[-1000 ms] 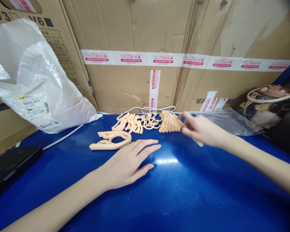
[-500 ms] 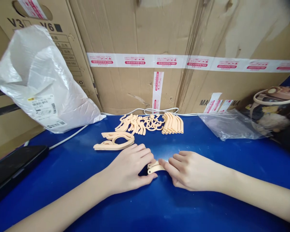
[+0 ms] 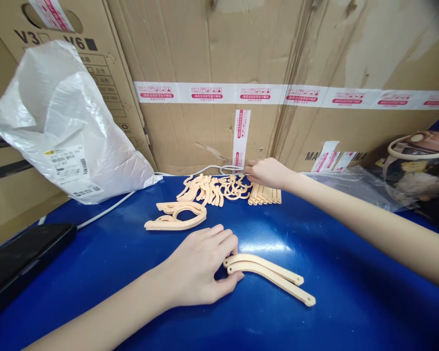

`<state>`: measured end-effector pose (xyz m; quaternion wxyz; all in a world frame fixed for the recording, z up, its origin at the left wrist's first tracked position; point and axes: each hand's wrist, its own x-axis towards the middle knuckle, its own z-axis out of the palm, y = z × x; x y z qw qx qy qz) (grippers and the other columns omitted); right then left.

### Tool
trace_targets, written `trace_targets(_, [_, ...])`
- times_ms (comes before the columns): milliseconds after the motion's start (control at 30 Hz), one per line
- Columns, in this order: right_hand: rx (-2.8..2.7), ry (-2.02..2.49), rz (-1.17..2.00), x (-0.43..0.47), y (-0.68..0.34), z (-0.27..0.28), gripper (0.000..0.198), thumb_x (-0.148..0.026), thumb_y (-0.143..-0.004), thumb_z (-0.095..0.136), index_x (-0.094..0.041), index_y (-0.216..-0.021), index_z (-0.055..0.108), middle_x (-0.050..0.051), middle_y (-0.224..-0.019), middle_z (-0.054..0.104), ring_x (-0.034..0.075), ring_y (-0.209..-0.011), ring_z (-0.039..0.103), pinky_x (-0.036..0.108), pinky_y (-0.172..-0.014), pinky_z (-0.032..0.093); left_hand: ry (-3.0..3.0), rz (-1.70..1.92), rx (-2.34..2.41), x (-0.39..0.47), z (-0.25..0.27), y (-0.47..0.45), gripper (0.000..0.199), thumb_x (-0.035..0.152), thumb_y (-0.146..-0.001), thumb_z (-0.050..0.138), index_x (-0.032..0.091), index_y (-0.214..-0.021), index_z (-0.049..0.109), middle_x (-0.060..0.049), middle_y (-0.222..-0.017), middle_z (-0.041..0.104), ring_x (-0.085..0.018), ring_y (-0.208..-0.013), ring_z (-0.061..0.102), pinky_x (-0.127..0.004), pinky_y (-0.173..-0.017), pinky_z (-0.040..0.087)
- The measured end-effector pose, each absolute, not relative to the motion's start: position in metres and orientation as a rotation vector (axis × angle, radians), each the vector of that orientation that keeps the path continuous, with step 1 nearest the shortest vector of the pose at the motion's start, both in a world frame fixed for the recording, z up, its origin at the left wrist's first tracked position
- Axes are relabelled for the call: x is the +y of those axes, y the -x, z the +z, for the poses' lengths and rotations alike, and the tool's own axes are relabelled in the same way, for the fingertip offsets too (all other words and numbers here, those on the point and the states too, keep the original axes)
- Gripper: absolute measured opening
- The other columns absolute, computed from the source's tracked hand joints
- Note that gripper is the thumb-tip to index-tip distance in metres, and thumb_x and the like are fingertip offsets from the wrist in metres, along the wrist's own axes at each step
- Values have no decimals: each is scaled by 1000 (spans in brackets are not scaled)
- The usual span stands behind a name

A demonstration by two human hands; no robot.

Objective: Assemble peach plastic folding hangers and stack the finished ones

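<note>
My left hand [image 3: 205, 263] rests on the blue table. Its thumb and fingers are closed on the near ends of two cream curved plastic hanger arms [image 3: 270, 275], which lie side by side with holes at their ends. Over the back of the table, my right hand [image 3: 265, 172] is at a row of similar curved arms [image 3: 265, 195], beside small hooks [image 3: 234, 187]. Its fingers are curled together; what they pinch, if anything, is hidden. Left of the hooks lies a pile of short wavy pieces [image 3: 203, 190]. Assembled-looking folded hangers [image 3: 179, 222] lie in front of that pile.
A white plastic bag [image 3: 76, 131] leans on cardboard boxes [image 3: 190, 48] at the back left. A dark phone-like device [image 3: 29, 258] lies at the left edge. A clear bag [image 3: 351, 190] and a dark patterned bag [image 3: 409, 165] are at right. A white cable [image 3: 106, 209] crosses behind.
My right hand has let go of the hanger arms and moved back to the row of curved arms. The two arms, still in my left hand, now show in full.
</note>
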<state>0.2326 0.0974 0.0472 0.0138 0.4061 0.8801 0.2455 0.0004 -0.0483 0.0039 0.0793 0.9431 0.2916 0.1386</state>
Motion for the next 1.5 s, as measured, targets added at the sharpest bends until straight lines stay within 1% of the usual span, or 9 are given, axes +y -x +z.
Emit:
trace_targets(167, [2723, -1144, 726, 126, -224, 41, 21, -9, -86, 50, -15, -93, 69, 10, -94, 66, 18, -74, 61, 26, -55, 31, -2816, 359, 979, -51, 3, -4, 30, 48, -84, 55, 19, -85, 48, -2, -83, 56, -21, -76, 52, -31, -60, 37])
trace_targets(467, [2790, -1011, 729, 136, -215, 35, 21, -5, -89, 47, -14, -89, 66, 10, -93, 65, 17, -77, 59, 26, -57, 32, -2794, 280, 1028, -54, 8, -7, 15, 31, -89, 48, 20, -80, 43, -2, -79, 56, -19, -71, 53, -29, -55, 36])
trace_targets(700, [2979, -1189, 745, 110, -226, 56, 23, -20, -96, 39, -11, -95, 60, 14, -96, 62, 22, -85, 56, 30, -67, 34, -2872, -1, 1069, -56, 30, -21, 11, 26, -87, 46, 20, -78, 44, -3, -77, 57, -20, -66, 55, -31, -53, 33])
trace_targets(833, [3111, -1364, 602, 67, -227, 58, 20, -26, -95, 40, -15, -98, 56, 6, -87, 64, 17, -75, 57, 26, -61, 35, -2857, -109, 1102, -56, 40, -28, 9, 26, -82, 50, 20, -76, 46, -2, -72, 59, -21, -62, 56, -30, -51, 32])
trace_targets(867, [3152, -1416, 483, 55, -226, 55, 23, -28, -96, 37, -15, -96, 56, 3, -79, 63, 14, -67, 56, 25, -59, 35, -2851, -120, 1106, -56, 41, -29, 9, 26, -81, 50, 20, -75, 47, -2, -70, 59, -21, -60, 56, -30, -51, 31])
trace_targets(1000, [3216, -1449, -1139, 14, -225, 33, 20, -29, -91, 45, -16, -80, 56, 2, -77, 63, 14, -70, 58, 25, -61, 42, -2843, -102, 1106, -58, 43, -29, 8, 26, -79, 50, 21, -74, 47, -1, -68, 58, -21, -56, 55, -30, -49, 28])
trace_targets(1133, [2905, -1504, -1783, -9, -225, 10, 12, -27, -85, 53, -16, -84, 55, 0, -73, 59, 11, -62, 54, 23, -55, 41, -2780, -88, 1103, -58, 45, -28, 10, 25, -79, 52, 20, -73, 46, 0, -70, 58, -19, -59, 56, -29, -51, 27])
trace_targets(1333, [2755, -1589, -2174, -10, -232, -11, 41, -28, -79, 64, -18, -111, 41, -3, -72, 60, 12, -63, 56, 24, -56, 41, -2549, -3, 1077, -52, 43, -18, 13, 32, -84, 54, 21, -78, 50, 5, -75, 59, -15, -62, 52, -26, -52, 27])
trace_targets(1500, [2943, -1723, -1759, -4, -238, -22, 44, -30, -80, 65, -18, -118, 46, -2, -74, 60, 14, -64, 53, 28, -61, 42, -2429, 11, 1158, -45, 39, -8, 35, 57, -79, 61, 23, -80, 53, 6, -78, 61, -15, -65, 52, -26, -54, 27])
